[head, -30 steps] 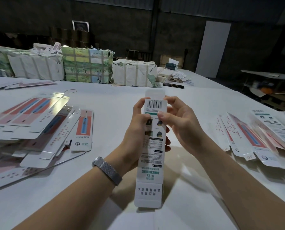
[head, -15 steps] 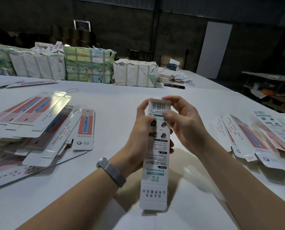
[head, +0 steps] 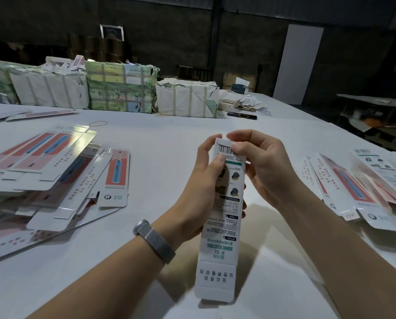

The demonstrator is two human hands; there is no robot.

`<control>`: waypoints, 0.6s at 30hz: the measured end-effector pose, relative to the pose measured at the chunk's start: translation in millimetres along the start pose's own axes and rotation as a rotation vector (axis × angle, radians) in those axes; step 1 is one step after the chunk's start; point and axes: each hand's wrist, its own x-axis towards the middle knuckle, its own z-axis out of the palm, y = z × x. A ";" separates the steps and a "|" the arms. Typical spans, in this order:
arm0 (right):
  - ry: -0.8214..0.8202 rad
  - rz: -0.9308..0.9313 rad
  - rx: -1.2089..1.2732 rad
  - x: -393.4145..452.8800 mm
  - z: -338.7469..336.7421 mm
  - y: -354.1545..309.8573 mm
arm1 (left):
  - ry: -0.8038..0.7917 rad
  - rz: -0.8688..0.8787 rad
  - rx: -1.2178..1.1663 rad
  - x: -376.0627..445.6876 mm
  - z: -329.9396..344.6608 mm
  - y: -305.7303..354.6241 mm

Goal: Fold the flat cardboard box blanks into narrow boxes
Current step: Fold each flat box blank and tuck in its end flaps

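White table (head: 169, 139), dim room with dark walls. Wrapped bundles (head: 121, 89) along the far edge; flat blanks (head: 42, 171) piled left, more blanks (head: 363, 185) right. Centre, above the table: narrow box (head: 222, 217) (print upside down), left hand (head: 199, 180) gripping its side, right hand (head: 261, 164) pinching its top end.

Wrapped, strapped bundles (head: 121, 88) line the far edge of the white surface (head: 160, 143). A rubber band (head: 98, 123) lies near them, a white panel (head: 297, 63) leans on the dark wall (head: 238, 38)
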 end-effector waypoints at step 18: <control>0.105 -0.001 -0.113 -2.2 4.5 -3.0 | 0.025 -0.021 0.051 -0.9 0.2 -2.1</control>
